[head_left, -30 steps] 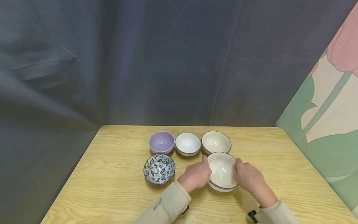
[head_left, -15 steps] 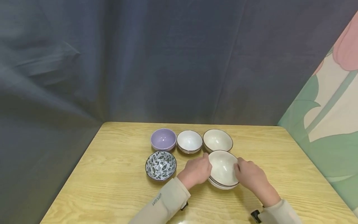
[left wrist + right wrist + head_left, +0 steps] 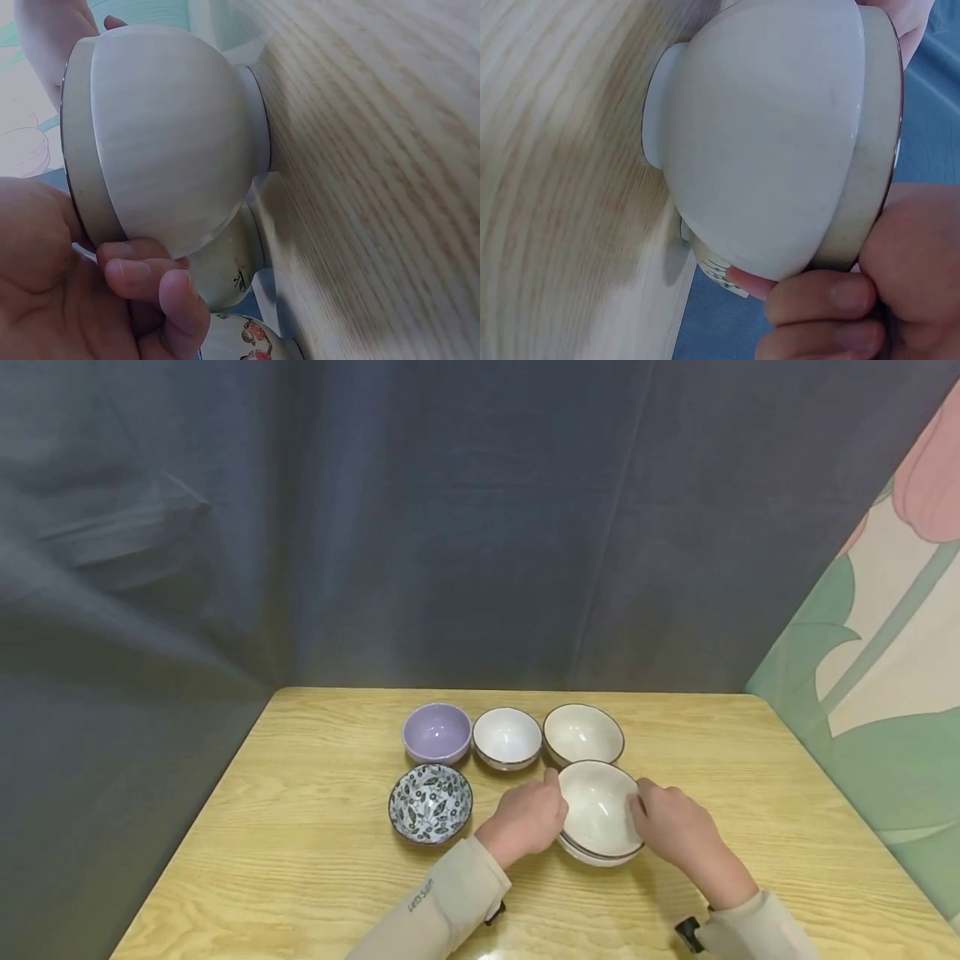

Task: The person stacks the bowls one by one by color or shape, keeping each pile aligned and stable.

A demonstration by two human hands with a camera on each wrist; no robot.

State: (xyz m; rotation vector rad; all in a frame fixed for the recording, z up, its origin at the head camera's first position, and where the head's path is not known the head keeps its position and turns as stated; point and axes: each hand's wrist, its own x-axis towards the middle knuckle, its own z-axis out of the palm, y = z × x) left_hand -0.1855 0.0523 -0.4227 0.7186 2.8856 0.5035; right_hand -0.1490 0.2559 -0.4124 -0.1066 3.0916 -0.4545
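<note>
In the head view, a cream bowl with a dark rim stands at the front right of the group. A second edge shows below its rim, and it looks nested in a white bowl. My left hand grips the left side, thumb at the rim and fingers against the outer wall. The right hand holds the opposite side the same way, its curled fingers under the rim in the right wrist view. The foot is at or very near the tabletop; I cannot tell if it touches.
Behind stand a purple bowl, a white bowl with a dark rim and another cream bowl. A leaf-patterned bowl sits at the left on the wooden table. A dark curtain hangs behind.
The head view has shifted slightly. Both hands keep their hold, and the bowls stay in about the same places relative to one another.
</note>
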